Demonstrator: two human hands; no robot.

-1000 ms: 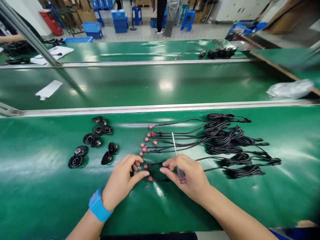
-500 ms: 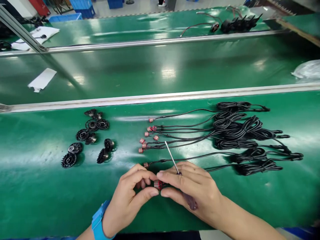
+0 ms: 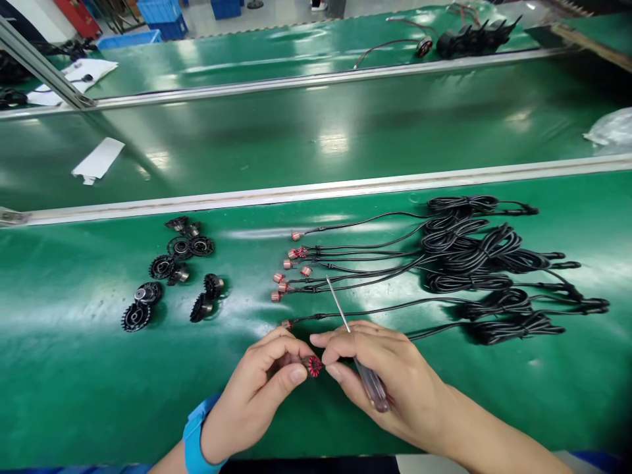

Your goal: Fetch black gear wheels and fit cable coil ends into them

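Observation:
My left hand (image 3: 264, 388), a blue band at its wrist, pinches a small copper-wound coil (image 3: 314, 366) between thumb and fingers. The coil's red slotted end faces up toward me. Held across my right palm is a screwdriver (image 3: 371, 387) with a translucent dark handle, its thin shaft pointing up and away. The thumb and forefinger of my right hand (image 3: 399, 375) come together right beside the coil, near its lead; whether they pinch the lead is unclear. Just beyond my hands lie several similar copper coils (image 3: 288, 264) on black cables.
Bundled black cables (image 3: 476, 247) lie on the right of the green table (image 3: 123, 408). Several black toothed rotor-like parts (image 3: 135, 316) sit in small groups on the left. A pale rail (image 3: 237, 199) crosses behind them, with a white paper piece (image 3: 99, 160) beyond.
The coil has been turned so its red end faces me more. My right fingertips have shifted slightly right, and the screwdriver handle now shows more.

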